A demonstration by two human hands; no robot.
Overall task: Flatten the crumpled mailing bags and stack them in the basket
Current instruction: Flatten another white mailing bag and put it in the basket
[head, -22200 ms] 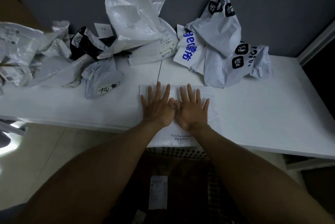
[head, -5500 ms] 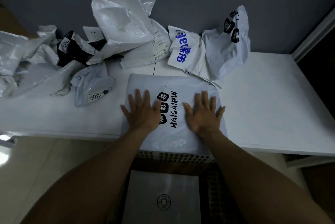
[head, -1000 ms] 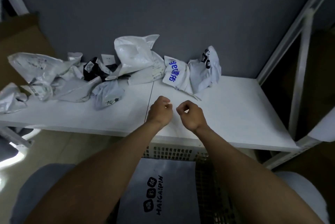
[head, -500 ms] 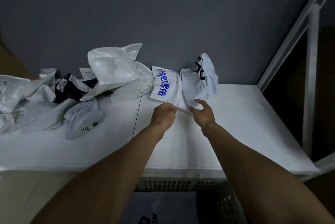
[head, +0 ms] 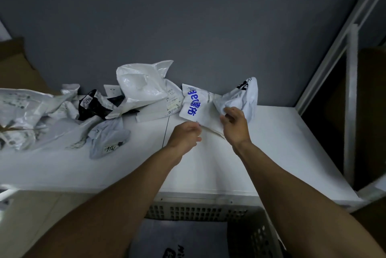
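One flattened grey bag [head: 177, 239], at minimum, lies in the perforated plastic basket [head: 200, 209] below the front edge of the bench [head: 282, 153]. Only part of it shows, so the depth of the stack cannot be confirmed. Judged progress: early to middle, with most of the stock outstanding.

Currently in hand: a white bag with blue print [head: 193, 105], crumpled, toward the back of the bench. The left hand [head: 186, 134] has a narrow grip, pinching the bag's near corner. The right hand [head: 235, 125] has fingers and thumb curled on the bag's right side, where it abuts a grey bag with black logos [head: 242, 96].

Outstanding:
- that grey bag with black logos;
- a large glossy white bag [head: 142, 84];
- a black bag [head: 94, 104] bearing a numbered label;
- a small grey bag [head: 108, 135] with a handwritten label;
- a silvery heap [head: 25, 107] at far left.

All are thin plastic film, creased and puffed. They are expected to be slippery and to spring back after pressing.
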